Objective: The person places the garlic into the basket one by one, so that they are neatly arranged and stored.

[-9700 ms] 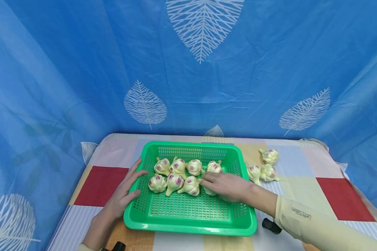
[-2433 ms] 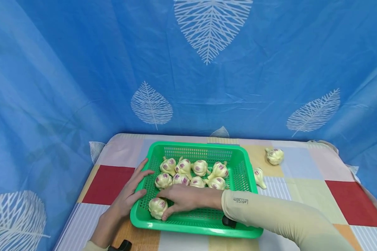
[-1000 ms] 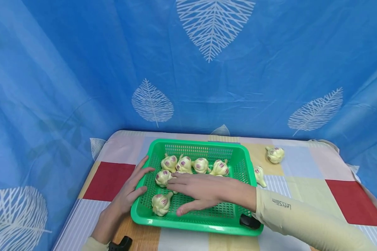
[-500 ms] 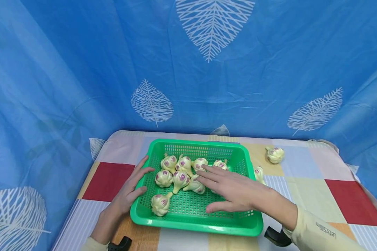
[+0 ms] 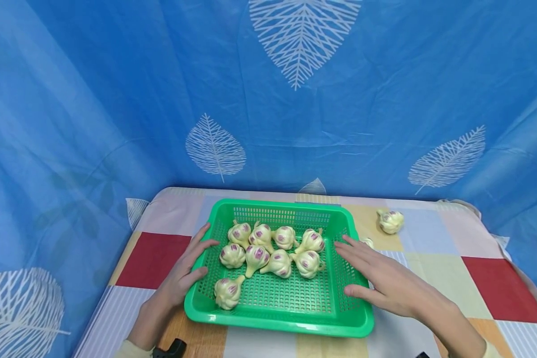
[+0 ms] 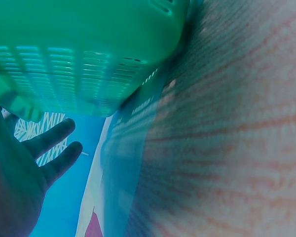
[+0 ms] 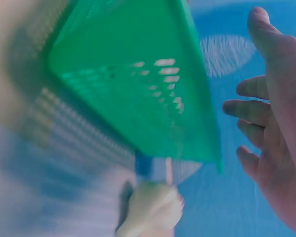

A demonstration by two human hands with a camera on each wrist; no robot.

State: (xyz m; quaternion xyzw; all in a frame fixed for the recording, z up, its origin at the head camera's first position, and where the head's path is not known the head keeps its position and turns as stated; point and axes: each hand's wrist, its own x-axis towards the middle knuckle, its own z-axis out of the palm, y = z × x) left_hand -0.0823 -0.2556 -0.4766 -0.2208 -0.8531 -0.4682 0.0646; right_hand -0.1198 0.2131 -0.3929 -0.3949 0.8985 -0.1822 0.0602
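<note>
In the head view, a green plastic basket (image 5: pixel 268 326) holds several garlic bulbs with purple streaks. They lie in two rows towards its back left, while a single garlic bulb (image 5: pixel 227 293) sits at the front left with its stem pointing back right. My left hand (image 5: pixel 179 278) rests at the left rim, fingers spread and fairly straight. Over the right rim hovers my right hand (image 5: pixel 394 286), holding nothing; the right wrist view shows its extended fingers (image 7: pixel 256 111) apart from the basket wall (image 7: pixel 138 98).
On the tablecloth right of the basket lies one garlic bulb (image 5: pixel 390 222). Another garlic bulb (image 7: pixel 153 210) is mostly hidden behind my right hand in the head view. A blue curtain (image 5: pixel 268 124) with white leaf prints hangs behind the patchwork tablecloth (image 5: pixel 438 278).
My right hand has let go of the front-left garlic bulb and moved right, out over the basket's right rim. One bulb fewer lies on the table than at first. My left hand stays at the rim.
</note>
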